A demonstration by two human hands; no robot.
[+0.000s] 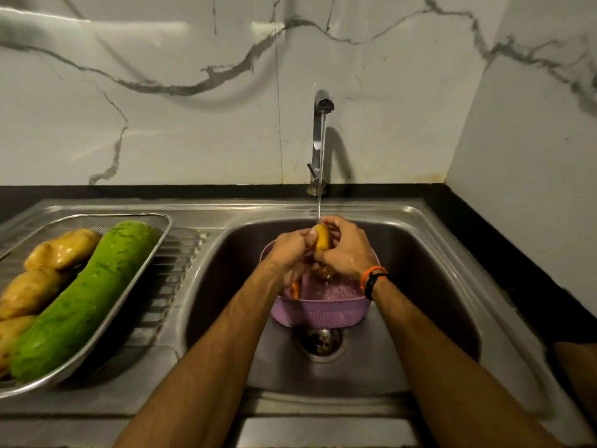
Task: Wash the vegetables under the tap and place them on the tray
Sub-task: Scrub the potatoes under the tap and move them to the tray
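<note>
On the left, a steel tray [163, 221] sits on the ribbed draining board of the sink [420, 227], holding a long green gourd [84, 295] and three potatoes [63, 248] lying against its left side. In the basin, a purple basket [323, 312] stands just above the drain, with something orange, possibly a carrot [294, 290], showing inside it. Over the basket, the left hand [289, 250] and the right hand [347, 248] both curl their grip around a yellowish potato [323, 237], held directly under the thin stream falling from the tap [319, 140]. Orange and black bands circle the right wrist.
</note>
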